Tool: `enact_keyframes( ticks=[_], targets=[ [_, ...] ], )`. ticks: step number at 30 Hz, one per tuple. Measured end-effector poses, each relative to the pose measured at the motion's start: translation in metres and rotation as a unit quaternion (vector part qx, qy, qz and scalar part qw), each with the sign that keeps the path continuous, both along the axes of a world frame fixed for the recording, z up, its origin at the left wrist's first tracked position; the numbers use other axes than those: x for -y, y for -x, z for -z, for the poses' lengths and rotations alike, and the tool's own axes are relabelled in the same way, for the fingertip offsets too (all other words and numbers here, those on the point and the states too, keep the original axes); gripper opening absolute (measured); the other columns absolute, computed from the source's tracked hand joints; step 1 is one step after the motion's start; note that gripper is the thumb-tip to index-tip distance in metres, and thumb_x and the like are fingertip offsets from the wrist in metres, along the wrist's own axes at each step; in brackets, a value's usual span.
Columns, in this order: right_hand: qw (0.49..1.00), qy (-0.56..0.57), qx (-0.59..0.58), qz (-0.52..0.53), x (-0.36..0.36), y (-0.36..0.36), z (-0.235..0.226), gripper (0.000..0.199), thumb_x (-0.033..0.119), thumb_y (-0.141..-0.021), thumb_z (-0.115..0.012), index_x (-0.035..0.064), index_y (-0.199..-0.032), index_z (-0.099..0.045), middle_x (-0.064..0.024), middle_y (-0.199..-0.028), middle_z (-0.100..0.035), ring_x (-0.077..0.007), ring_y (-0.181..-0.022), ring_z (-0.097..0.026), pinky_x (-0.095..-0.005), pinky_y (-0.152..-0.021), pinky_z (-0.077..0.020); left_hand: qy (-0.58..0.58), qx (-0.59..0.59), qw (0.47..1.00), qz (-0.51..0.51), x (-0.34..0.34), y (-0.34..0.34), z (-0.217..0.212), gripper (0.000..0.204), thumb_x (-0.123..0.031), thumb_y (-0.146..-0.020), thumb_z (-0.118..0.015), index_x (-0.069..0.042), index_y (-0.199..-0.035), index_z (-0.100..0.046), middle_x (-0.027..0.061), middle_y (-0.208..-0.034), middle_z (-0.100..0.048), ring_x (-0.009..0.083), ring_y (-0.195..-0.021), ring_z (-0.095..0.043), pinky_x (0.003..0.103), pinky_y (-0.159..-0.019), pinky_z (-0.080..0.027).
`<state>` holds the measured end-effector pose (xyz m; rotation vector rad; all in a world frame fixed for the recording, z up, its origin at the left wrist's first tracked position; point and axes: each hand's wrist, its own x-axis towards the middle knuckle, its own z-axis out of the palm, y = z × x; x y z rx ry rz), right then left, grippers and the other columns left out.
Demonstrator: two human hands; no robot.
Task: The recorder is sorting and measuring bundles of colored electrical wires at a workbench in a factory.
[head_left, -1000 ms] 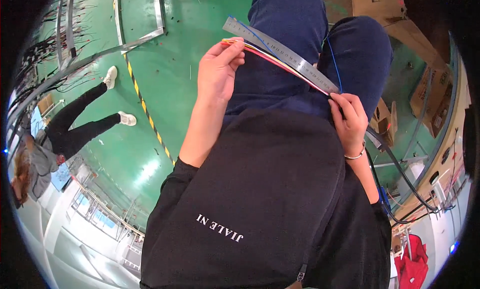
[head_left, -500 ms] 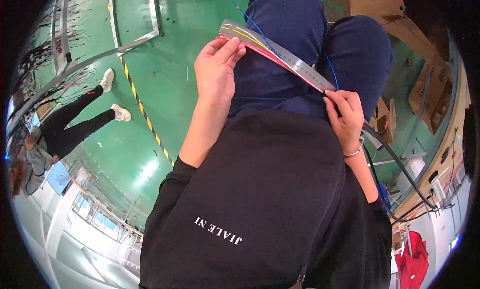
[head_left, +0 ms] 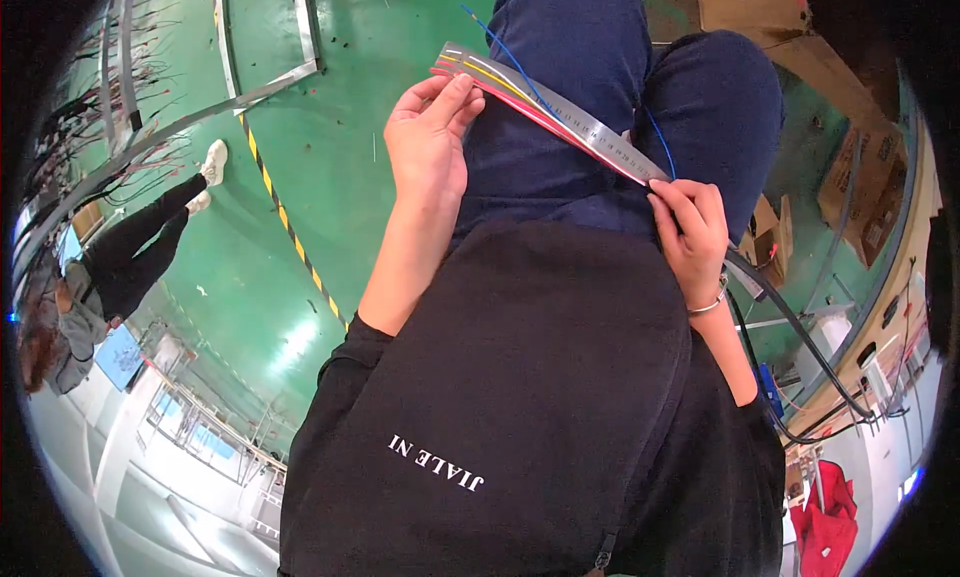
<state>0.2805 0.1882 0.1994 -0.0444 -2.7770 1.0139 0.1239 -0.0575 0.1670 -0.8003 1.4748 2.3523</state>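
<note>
A steel ruler (head_left: 610,142) slants across my lap, its far left end higher in the view than its right end. Along it run thin wires: red wires (head_left: 520,102) by the near edge, a yellow wire (head_left: 490,74) and a white one over its face. A blue wire (head_left: 503,49) crosses it loosely, its tip sticking out past the far edge. My left hand (head_left: 430,137) pinches the red wires at the ruler's left end, thumb against forefinger. At the other end, my right hand (head_left: 692,222) is closed on the ruler and the gathered wires; its fingertips hide their ends.
Flattened cardboard (head_left: 865,192) lies on the floor at the right, by a bench edge with black cables (head_left: 800,327). A metal frame (head_left: 280,85) and wire-hung racks stand at the left. Another person (head_left: 130,257) is at the far left, beyond striped floor tape (head_left: 280,207).
My left hand and the ruler's left end have shifted slightly left and down. My right hand stays in place. The other person's feet have moved closer together.
</note>
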Motion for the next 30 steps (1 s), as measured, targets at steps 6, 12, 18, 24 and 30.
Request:
enact_keyframes(
  ticks=[6,12,18,24,30],
  targets=[
    [1.0,0.002,0.008,0.011,-0.002,0.0,-0.001,0.024,-0.003,-0.076,-0.073,0.0036,-0.099,-0.07,-0.0073,-0.086,-0.062,-0.0213,-0.073,-0.055,-0.031,-0.063,-0.0438,-0.017,0.015,1.0,0.006,-0.001,0.002,-0.001,0.02,0.003,-0.084,-0.07,0.004,-0.099,-0.057,0.0142,-0.092,-0.067,0.0212,-0.079,-0.069,0.029,-0.071,-0.059],
    [1.0,-0.009,0.01,0.018,-0.002,0.004,-0.004,0.023,-0.001,-0.076,-0.073,0.0041,-0.098,-0.071,-0.0071,-0.086,-0.062,-0.0219,-0.076,-0.055,-0.032,-0.065,-0.0441,-0.049,0.005,0.998,0.03,0.002,0.003,-0.005,0.02,-0.001,-0.087,-0.069,0.003,-0.103,-0.059,0.0118,-0.095,-0.067,0.0181,-0.083,-0.067,0.028,-0.073,-0.057],
    [1.0,0.003,-0.006,0.007,0.003,0.018,-0.007,0.021,0.0,-0.075,-0.074,0.0032,-0.095,-0.071,-0.0082,-0.086,-0.062,-0.0238,-0.077,-0.056,-0.0332,-0.066,-0.0461,-0.078,0.04,0.992,0.093,0.011,-0.003,-0.002,0.021,-0.005,-0.089,-0.067,0.003,-0.108,-0.063,0.0082,-0.095,-0.068,0.0161,-0.082,-0.066,0.026,-0.071,-0.055],
    [1.0,0.004,-0.019,0.024,0.002,0.013,0.005,0.02,0.001,-0.07,-0.078,0.0031,-0.088,-0.069,-0.0084,-0.083,-0.064,-0.024,-0.074,-0.059,-0.0332,-0.064,-0.0489,-0.034,0.033,0.993,0.108,0.004,0.002,0.004,0.019,-0.007,-0.09,-0.067,0.004,-0.105,-0.064,0.0092,-0.092,-0.068,0.0157,-0.078,-0.067,0.025,-0.067,-0.056],
    [0.999,0.025,-0.014,0.025,0.001,0.01,0.009,0.02,0.001,-0.068,-0.08,0.0029,-0.083,-0.067,-0.0077,-0.08,-0.065,-0.0235,-0.073,-0.061,-0.033,-0.064,-0.0494,-0.026,0.028,0.995,0.096,0.002,0.0,0.003,0.016,-0.006,-0.091,-0.066,0.005,-0.103,-0.064,0.0097,-0.091,-0.068,0.0151,-0.077,-0.066,0.025,-0.067,-0.056]
  ],
)
